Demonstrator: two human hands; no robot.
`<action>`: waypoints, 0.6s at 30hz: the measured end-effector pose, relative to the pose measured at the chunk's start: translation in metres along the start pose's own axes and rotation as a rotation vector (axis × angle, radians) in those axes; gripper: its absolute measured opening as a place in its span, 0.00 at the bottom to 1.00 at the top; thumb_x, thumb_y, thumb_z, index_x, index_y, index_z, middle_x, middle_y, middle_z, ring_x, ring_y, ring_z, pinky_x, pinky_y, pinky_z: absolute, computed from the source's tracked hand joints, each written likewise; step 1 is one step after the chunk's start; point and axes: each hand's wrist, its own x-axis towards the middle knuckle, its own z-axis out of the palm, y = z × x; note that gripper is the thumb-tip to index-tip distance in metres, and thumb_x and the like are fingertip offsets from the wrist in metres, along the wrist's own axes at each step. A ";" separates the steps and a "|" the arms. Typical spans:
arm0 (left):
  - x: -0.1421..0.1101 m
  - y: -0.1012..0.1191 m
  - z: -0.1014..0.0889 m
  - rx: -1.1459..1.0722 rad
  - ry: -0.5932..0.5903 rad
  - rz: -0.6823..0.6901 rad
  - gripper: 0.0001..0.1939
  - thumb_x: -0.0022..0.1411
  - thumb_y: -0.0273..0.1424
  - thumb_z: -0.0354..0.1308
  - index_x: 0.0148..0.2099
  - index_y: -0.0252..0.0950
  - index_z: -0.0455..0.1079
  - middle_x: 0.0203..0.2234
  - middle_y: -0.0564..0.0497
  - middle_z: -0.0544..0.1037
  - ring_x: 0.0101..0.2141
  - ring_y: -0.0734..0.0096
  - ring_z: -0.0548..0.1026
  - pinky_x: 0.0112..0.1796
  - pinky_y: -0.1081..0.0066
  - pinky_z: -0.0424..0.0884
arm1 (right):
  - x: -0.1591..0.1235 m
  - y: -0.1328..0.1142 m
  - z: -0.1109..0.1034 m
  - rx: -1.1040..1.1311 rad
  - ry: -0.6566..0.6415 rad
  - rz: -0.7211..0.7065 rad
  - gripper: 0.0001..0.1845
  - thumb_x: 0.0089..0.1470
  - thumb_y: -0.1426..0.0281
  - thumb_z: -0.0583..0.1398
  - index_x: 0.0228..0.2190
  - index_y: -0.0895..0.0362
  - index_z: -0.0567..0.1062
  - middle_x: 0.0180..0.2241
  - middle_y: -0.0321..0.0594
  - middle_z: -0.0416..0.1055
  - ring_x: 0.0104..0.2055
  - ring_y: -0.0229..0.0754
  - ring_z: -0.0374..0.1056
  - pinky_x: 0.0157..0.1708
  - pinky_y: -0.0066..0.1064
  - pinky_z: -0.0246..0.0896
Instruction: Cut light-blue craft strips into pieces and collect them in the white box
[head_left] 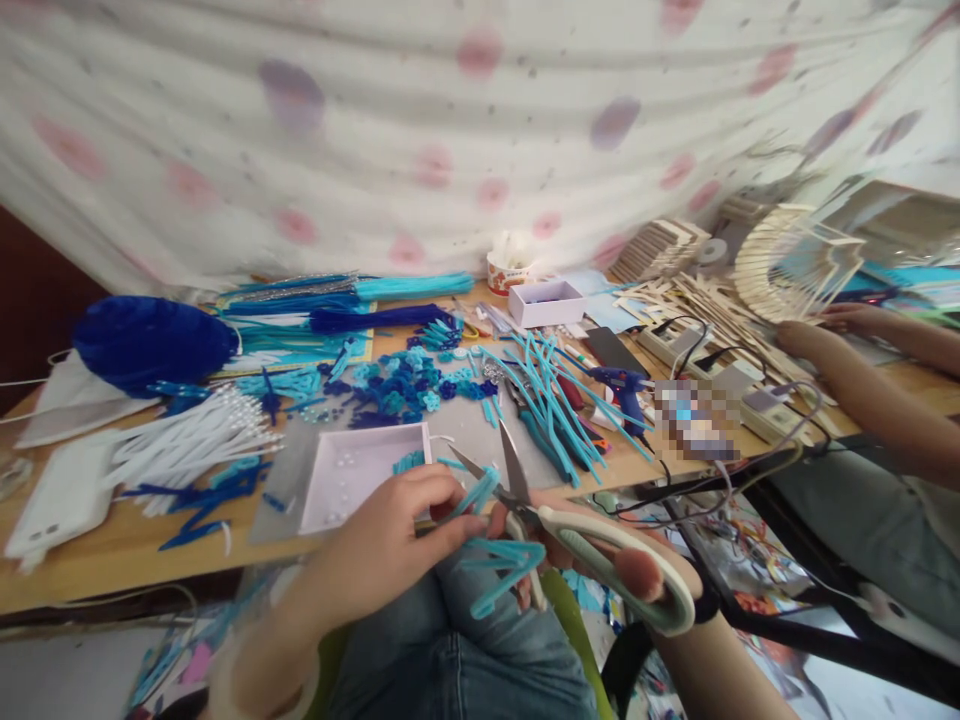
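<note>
My left hand (409,530) pinches a small bundle of light-blue pipe cleaners (480,490) over my lap, just in front of the table edge. Its bent lower ends (504,570) hang below my fingers. In my right hand (645,575) is a pair of scissors (615,550) with cream handles, my thumb through one loop. The blades stand apart and point up and away, right beside the bundle. Fingertips of my right hand come close to the bundle too; whether they touch it is unclear. A white box (364,480) with beads and blue pieces lies beyond my left hand.
Blue flowers (397,385), loose light-blue pipe cleaners (555,400), white stems (202,440) and a white phone (64,500) cover the table. A blue glue gun (626,395) and power strips with cables (780,415) lie to the right. Another person's arms (862,390) reach in there, near wooden sticks.
</note>
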 end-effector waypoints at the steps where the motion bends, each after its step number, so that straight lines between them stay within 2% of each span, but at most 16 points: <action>1: -0.001 0.001 0.001 0.019 0.008 -0.014 0.13 0.67 0.40 0.58 0.35 0.39 0.78 0.29 0.51 0.76 0.33 0.65 0.72 0.34 0.73 0.63 | 0.003 -0.001 0.000 0.011 -0.027 -0.008 0.59 0.39 0.29 0.57 0.62 0.55 0.60 0.56 0.57 0.65 0.47 0.52 0.71 0.48 0.45 0.66; 3: -0.002 0.002 0.002 0.074 0.027 -0.032 0.14 0.68 0.40 0.57 0.35 0.39 0.78 0.28 0.51 0.76 0.32 0.65 0.71 0.33 0.72 0.62 | 0.008 -0.004 0.001 0.052 -0.065 -0.037 0.57 0.42 0.30 0.57 0.61 0.57 0.61 0.55 0.56 0.65 0.45 0.50 0.71 0.46 0.43 0.67; 6: -0.004 0.000 0.002 0.184 0.117 0.005 0.14 0.66 0.40 0.59 0.30 0.40 0.77 0.29 0.49 0.76 0.36 0.61 0.70 0.39 0.69 0.62 | 0.011 -0.005 0.005 0.100 -0.063 -0.082 0.52 0.46 0.33 0.58 0.59 0.58 0.63 0.56 0.56 0.64 0.43 0.47 0.71 0.46 0.42 0.68; 9: -0.003 -0.005 -0.003 0.209 0.177 0.085 0.13 0.64 0.39 0.61 0.29 0.41 0.78 0.43 0.46 0.76 0.49 0.55 0.67 0.52 0.64 0.59 | 0.011 -0.003 0.007 0.148 -0.048 -0.098 0.50 0.47 0.35 0.59 0.58 0.57 0.65 0.54 0.54 0.66 0.41 0.46 0.71 0.43 0.41 0.70; 11: -0.002 -0.008 -0.006 0.122 0.085 0.121 0.12 0.66 0.38 0.59 0.31 0.41 0.78 0.49 0.46 0.75 0.53 0.55 0.66 0.55 0.64 0.58 | 0.010 -0.002 0.007 0.172 -0.067 -0.094 0.48 0.48 0.35 0.58 0.57 0.57 0.67 0.52 0.53 0.68 0.40 0.45 0.72 0.42 0.40 0.70; 12: -0.001 -0.010 -0.008 0.051 0.009 0.133 0.13 0.67 0.38 0.57 0.32 0.41 0.78 0.49 0.46 0.76 0.52 0.57 0.68 0.54 0.65 0.61 | 0.010 -0.002 0.007 0.179 -0.081 -0.090 0.48 0.48 0.34 0.57 0.56 0.57 0.68 0.51 0.53 0.69 0.39 0.45 0.72 0.42 0.40 0.71; 14: 0.002 -0.012 -0.008 -0.099 -0.112 0.142 0.14 0.68 0.37 0.56 0.31 0.39 0.76 0.41 0.47 0.79 0.44 0.61 0.74 0.47 0.67 0.66 | 0.011 -0.004 0.006 0.172 -0.111 -0.065 0.50 0.47 0.32 0.55 0.56 0.59 0.68 0.48 0.54 0.72 0.38 0.46 0.73 0.41 0.40 0.71; 16: 0.004 -0.014 -0.005 -0.199 -0.130 0.140 0.15 0.66 0.38 0.58 0.28 0.38 0.75 0.33 0.48 0.80 0.37 0.63 0.75 0.42 0.69 0.68 | 0.011 -0.007 0.006 0.146 -0.141 -0.043 0.54 0.45 0.30 0.54 0.57 0.60 0.67 0.44 0.54 0.74 0.37 0.48 0.74 0.39 0.41 0.72; 18: 0.006 -0.015 0.000 -0.234 -0.089 0.120 0.15 0.64 0.39 0.61 0.26 0.38 0.75 0.28 0.49 0.80 0.34 0.63 0.75 0.41 0.68 0.68 | 0.011 -0.008 0.006 0.125 -0.157 -0.024 0.56 0.44 0.29 0.53 0.57 0.61 0.66 0.42 0.53 0.75 0.36 0.48 0.74 0.37 0.41 0.73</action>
